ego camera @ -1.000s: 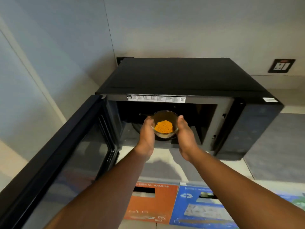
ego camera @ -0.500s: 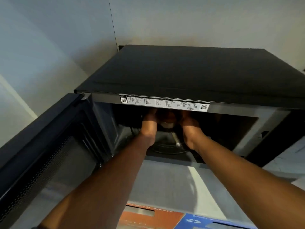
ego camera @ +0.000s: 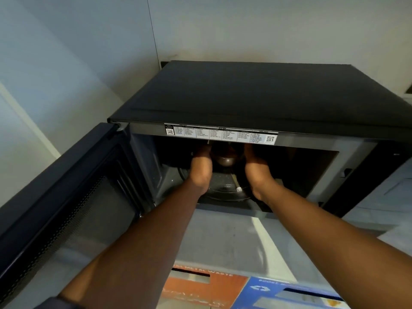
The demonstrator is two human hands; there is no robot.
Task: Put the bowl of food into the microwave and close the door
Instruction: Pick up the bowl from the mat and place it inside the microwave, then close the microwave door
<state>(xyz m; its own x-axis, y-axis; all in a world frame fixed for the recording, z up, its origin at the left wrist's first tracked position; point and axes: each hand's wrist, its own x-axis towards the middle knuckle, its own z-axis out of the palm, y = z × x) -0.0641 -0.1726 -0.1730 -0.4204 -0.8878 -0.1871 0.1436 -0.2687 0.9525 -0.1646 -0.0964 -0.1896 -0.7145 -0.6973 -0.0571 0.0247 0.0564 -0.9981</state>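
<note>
A black microwave [ego camera: 256, 97] stands on a grey counter with its door [ego camera: 66, 197] swung open to the left. Both my hands reach into the cavity. My left hand [ego camera: 201, 168] and my right hand [ego camera: 256, 168] hold the glass bowl [ego camera: 224, 158] between them, above the round glass turntable [ego camera: 225, 190]. Only the bowl's dark lower part shows; its rim, the food and my fingertips are hidden behind the microwave's top front edge. I cannot tell whether the bowl touches the turntable.
A white label strip [ego camera: 220, 134] runs along the top of the microwave opening. The grey counter [ego camera: 223, 239] lies in front. Below its edge are an orange bin lid [ego camera: 205, 288] and a blue one [ego camera: 287, 295]. Walls close in at left and behind.
My hands have carried the bowl from in front of the opening into the cavity. My head has moved closer and lower, so the food is now hidden.
</note>
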